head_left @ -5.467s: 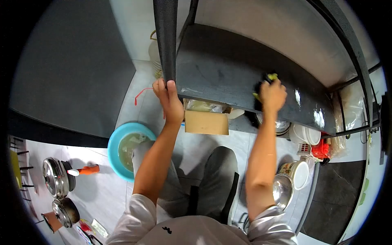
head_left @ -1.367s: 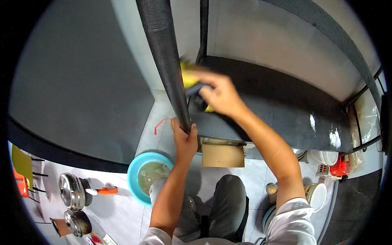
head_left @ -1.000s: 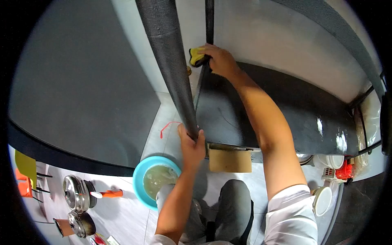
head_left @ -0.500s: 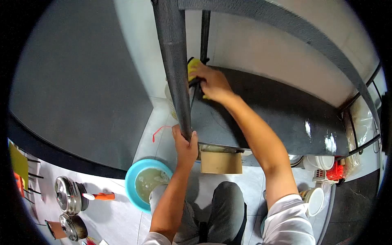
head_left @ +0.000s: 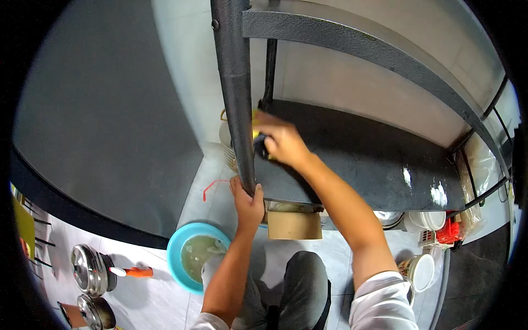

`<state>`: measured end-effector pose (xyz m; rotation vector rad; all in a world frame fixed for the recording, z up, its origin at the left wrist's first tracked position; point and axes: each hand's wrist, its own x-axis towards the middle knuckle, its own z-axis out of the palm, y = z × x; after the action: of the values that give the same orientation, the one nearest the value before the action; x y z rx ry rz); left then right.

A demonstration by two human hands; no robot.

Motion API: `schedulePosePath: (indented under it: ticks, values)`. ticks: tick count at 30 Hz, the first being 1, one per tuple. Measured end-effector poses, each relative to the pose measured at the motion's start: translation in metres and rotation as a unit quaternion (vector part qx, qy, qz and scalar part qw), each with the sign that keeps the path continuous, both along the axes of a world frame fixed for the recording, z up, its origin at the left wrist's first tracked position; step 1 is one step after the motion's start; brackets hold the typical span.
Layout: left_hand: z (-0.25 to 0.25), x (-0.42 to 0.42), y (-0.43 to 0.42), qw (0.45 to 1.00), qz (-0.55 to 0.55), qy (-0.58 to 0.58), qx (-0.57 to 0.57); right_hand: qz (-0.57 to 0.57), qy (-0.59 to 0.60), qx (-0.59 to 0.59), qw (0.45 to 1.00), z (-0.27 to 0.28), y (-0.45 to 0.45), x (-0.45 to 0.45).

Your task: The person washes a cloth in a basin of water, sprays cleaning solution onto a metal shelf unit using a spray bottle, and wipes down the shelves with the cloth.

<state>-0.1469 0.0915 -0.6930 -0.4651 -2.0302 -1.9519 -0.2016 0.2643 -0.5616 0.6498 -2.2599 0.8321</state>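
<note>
My left hand (head_left: 248,207) is closed round the lower part of a black metal post (head_left: 235,93), at the front left corner of a shelf. Black and flat, the shelf board (head_left: 352,151) carries white powdery patches (head_left: 438,195) near its right end. My right hand (head_left: 285,144) is over the board's left end, just behind the post. Its fingers, a little blurred, are closed on a yellow and black cloth (head_left: 260,146). The post hides part of the cloth.
A blue basin (head_left: 175,264) of cloudy water stands on the floor by my left leg. Near it are an orange-and-white spray bottle (head_left: 132,271) and metal pots (head_left: 85,269). A cardboard box (head_left: 295,225) and white tubs (head_left: 424,220) sit under the shelf. A curved black bar (head_left: 374,47) runs above.
My right hand has moved the cloth toward me, from the shelf's back left corner along its left end. My left hand keeps its grip on the post. The view has shifted slightly.
</note>
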Motion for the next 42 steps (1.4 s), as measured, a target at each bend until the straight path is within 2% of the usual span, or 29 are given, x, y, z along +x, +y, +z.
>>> schedulePosePath:
  ticks: [2,4,6,8,10,13,16,17,18,19,20,21,22,25,33,37,42]
  values:
    - [-0.005,-0.002,-0.001,1.0,0.008,0.003,-0.01,-0.081,-0.056,-0.049,0.994,-0.003,0.013,-0.037]
    - [-0.008,-0.005,-0.001,0.999,0.015,0.021,-0.02,-0.115,-0.094,-0.074,0.986,0.015,0.01,-0.045]
    - [-0.003,-0.002,0.0,0.999,0.016,0.016,-0.035,-0.217,-0.153,-0.093,0.96,0.023,0.006,-0.039]
    - [0.012,0.003,-0.004,0.998,0.006,-0.002,-0.062,-0.289,-0.138,-0.087,0.943,0.023,0.014,-0.023]
    - [0.01,-0.003,-0.001,0.997,0.022,0.032,-0.069,-0.366,-0.227,-0.049,0.901,0.013,0.03,-0.005]
    - [0.01,0.0,0.0,0.997,0.038,0.05,-0.049,-0.337,-0.258,0.168,0.89,-0.025,0.056,0.016]
    - [0.015,0.0,0.002,0.998,0.035,0.049,-0.037,-0.362,-0.052,0.133,0.921,-0.005,0.028,0.025]
    - [0.012,-0.001,0.003,0.998,0.036,0.05,-0.032,-0.322,-0.138,-0.012,0.937,0.003,0.012,0.021]
    - [0.01,-0.001,0.003,0.998,0.037,0.052,-0.028,-0.274,-0.234,-0.153,0.92,0.006,-0.003,0.015]
    - [0.007,-0.001,0.003,0.997,0.038,0.048,-0.041,-0.166,-0.401,-0.3,0.85,0.031,-0.025,0.023]
    - [0.005,-0.002,0.002,0.997,0.039,0.044,-0.053,-0.116,-0.49,-0.383,0.775,0.03,-0.038,0.022]
    - [0.004,-0.003,0.001,0.996,0.041,0.04,-0.064,-0.041,-0.5,-0.445,0.742,0.015,-0.045,0.014]
    - [0.006,-0.003,0.001,0.997,0.037,0.044,-0.057,0.039,-0.496,-0.44,0.748,0.002,-0.047,0.009]
    - [0.008,-0.003,0.001,0.997,0.034,0.05,-0.046,-0.043,-0.396,-0.482,0.78,-0.022,-0.067,-0.007]
    - [0.013,0.0,-0.004,0.995,0.027,0.039,-0.089,-0.076,-0.393,-0.477,0.783,-0.024,-0.053,-0.038]
    - [0.0,-0.004,-0.001,0.999,-0.003,0.014,-0.029,-0.066,-0.409,-0.474,0.777,-0.017,-0.052,-0.037]
    - [-0.003,-0.007,-0.003,0.999,-0.016,0.024,-0.03,-0.066,-0.398,-0.489,0.774,-0.021,-0.053,-0.036]
